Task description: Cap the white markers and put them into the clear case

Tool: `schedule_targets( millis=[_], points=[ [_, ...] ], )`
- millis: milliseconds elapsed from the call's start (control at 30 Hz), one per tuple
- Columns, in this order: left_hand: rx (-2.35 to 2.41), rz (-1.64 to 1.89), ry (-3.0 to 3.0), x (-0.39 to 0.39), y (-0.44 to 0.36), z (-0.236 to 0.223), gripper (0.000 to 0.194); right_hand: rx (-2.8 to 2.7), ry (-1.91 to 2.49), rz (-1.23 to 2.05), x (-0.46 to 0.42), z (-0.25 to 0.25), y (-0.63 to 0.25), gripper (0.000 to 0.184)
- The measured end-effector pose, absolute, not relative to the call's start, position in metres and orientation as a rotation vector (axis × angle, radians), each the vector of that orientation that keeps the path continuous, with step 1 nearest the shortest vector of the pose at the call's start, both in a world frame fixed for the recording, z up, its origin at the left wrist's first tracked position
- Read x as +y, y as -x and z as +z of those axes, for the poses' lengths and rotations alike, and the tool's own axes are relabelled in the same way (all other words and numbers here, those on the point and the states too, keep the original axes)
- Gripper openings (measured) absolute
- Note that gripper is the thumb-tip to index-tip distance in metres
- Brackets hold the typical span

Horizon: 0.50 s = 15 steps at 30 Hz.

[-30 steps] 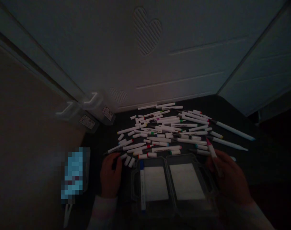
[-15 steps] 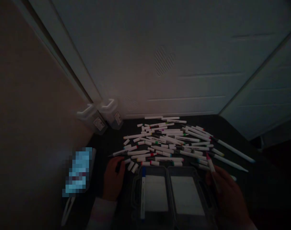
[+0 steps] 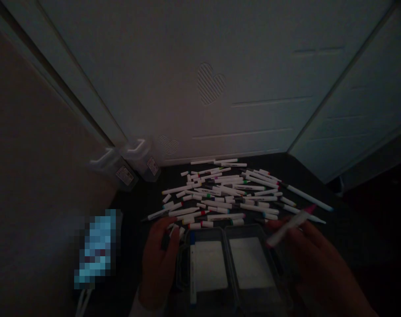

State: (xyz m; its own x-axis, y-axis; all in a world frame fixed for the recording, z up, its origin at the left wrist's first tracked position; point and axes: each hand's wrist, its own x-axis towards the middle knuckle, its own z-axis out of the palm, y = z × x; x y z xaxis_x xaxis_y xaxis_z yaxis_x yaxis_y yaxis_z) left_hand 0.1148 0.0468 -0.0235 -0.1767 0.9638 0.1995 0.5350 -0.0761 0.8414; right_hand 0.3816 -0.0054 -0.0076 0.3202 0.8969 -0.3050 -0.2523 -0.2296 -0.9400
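The scene is very dim. Several white markers (image 3: 226, 193) with coloured bands lie scattered on a dark surface. In front of them stands an open grey case (image 3: 233, 268) with two compartments; a blue-capped marker (image 3: 192, 264) lies in its left one. My right hand (image 3: 314, 259) is closed on a white marker with a pink cap (image 3: 289, 226), held tilted above the case's right side. My left hand (image 3: 160, 259) rests at the case's left edge, fingers curled around a small dark thing I cannot make out.
Two clear plastic containers (image 3: 127, 165) with labels stand at the back left against a white panelled wall with heart shapes (image 3: 210, 83). A blurred blue item (image 3: 96, 248) lies at the left. Loose white caps (image 3: 169, 203) lie near my left hand.
My right hand has turned the pink-capped marker from nearly upright to lying across, cap to the right. My left hand has shifted closer to the case. The camera view has moved.
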Motion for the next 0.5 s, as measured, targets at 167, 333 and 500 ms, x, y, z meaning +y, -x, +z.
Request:
schedule_targets(
  millis=[167, 333, 500],
  points=[
    [1.19, 0.704, -1.636, 0.027, -0.16, 0.007, 0.026, -0.706, 1.263, 1.47, -0.009, 0.011, -0.354, 0.029],
    [0.949, 0.479, -1.668, 0.014, -0.176, 0.007, 0.029, -0.857, 1.225, 1.588, -0.017, 0.004, -0.342, 0.026],
    [0.941, 0.407, -1.686, 0.011, -0.17, 0.005, 0.033, -1.002, 1.326, 1.52, -0.023, -0.017, -0.349, 0.031]
  ],
)
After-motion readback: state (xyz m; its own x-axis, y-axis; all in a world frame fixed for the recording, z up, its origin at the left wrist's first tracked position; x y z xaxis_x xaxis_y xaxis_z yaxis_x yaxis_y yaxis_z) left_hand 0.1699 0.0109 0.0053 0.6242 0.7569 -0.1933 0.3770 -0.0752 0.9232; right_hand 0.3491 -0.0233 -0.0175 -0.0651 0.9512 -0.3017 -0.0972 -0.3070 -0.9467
